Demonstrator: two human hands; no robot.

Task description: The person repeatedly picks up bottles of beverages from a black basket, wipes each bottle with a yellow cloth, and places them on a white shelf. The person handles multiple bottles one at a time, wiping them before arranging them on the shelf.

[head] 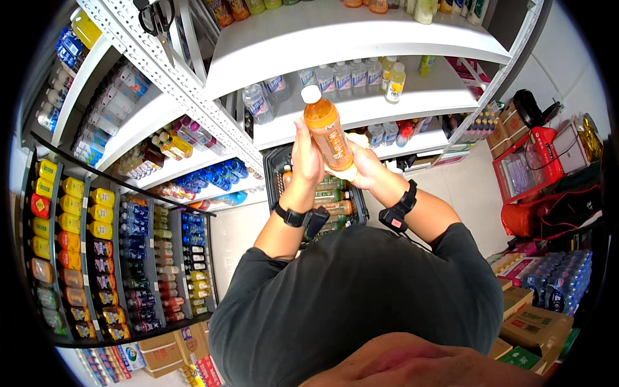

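An orange-brown drink bottle (pixel 330 135) with a white cap is tilted up in front of me, between both hands. My left hand (pixel 308 157) presses along its left side, thumb upward. My right hand (pixel 365 164) grips its lower right side with a pale yellow cloth (pixel 346 173), partly hidden behind the bottle. Below my forearms stands a dark plastic crate (pixel 269 186). Several drink bottles (pixel 331 196) lie in it, some with green caps; my arms and shirt hide part of it.
White metal shelving (pixel 338 48) rises ahead, with clear water bottles (pixel 342 77) and a yellow drink bottle (pixel 396 83). Scissors (pixel 157 19) hang on its post. A black-framed display rack (pixel 121 251) of drinks stands left. Cartons (pixel 534 329) and wrapped bottle packs (pixel 556 280) sit right.
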